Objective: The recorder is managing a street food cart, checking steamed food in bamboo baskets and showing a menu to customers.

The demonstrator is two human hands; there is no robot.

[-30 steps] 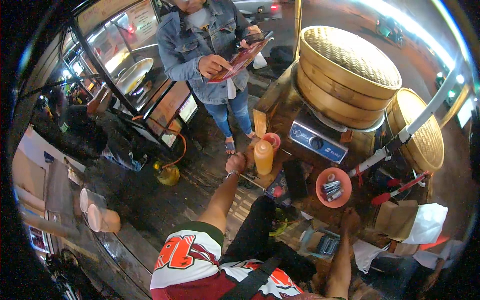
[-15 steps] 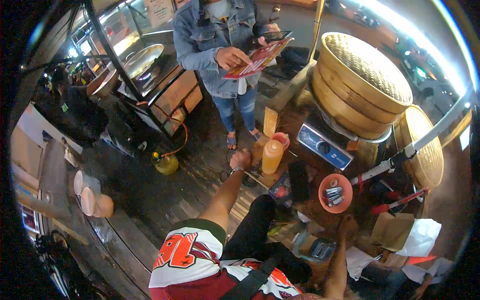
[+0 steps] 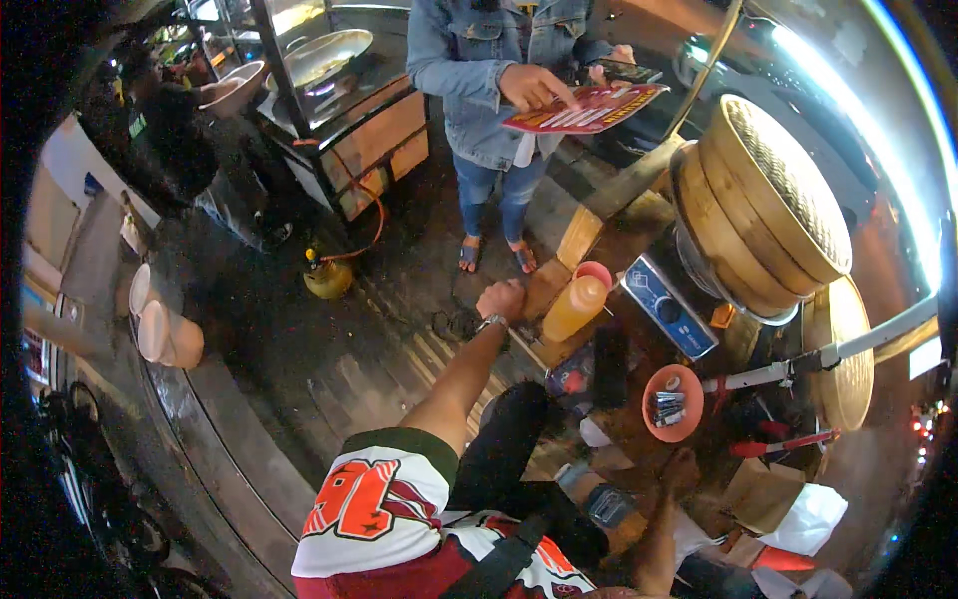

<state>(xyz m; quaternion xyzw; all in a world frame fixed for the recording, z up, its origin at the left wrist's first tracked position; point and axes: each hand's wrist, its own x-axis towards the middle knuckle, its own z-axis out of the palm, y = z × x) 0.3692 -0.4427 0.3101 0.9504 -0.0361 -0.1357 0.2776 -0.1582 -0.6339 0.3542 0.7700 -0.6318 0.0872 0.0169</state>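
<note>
My left hand point(image 3: 502, 299), with a watch on its wrist, is stretched forward to the edge of the wooden table point(image 3: 545, 290). Its fingers look curled in; whatever they hold, if anything, is hidden. Close beside it stands a squeeze bottle point(image 3: 575, 307) of yellow-orange sauce, with a pink cup point(image 3: 595, 273) behind. In dim light at the lower right, my right hand point(image 3: 682, 471) is just below an orange-pink bowl point(image 3: 687, 427) holding several small silvery packets. Its fingers are too dark to make out. Nearby lies a plastic container point(image 3: 607, 505).
Bamboo steamers point(image 3: 753, 215) stand on a pot at the right, beside a blue-fronted scale point(image 3: 667, 307). Tongs with red handles point(image 3: 783, 443), a brown paper bag point(image 3: 761, 491) and a white bag point(image 3: 806, 519) lie lower right. A person in denim point(image 3: 499, 90) holds a red menu point(image 3: 589, 110).
The view has shifted, so the standing person and steamers appear further right. Both my hands stay in about the same places beside the bottle and bowl. The person still points at the menu.
</note>
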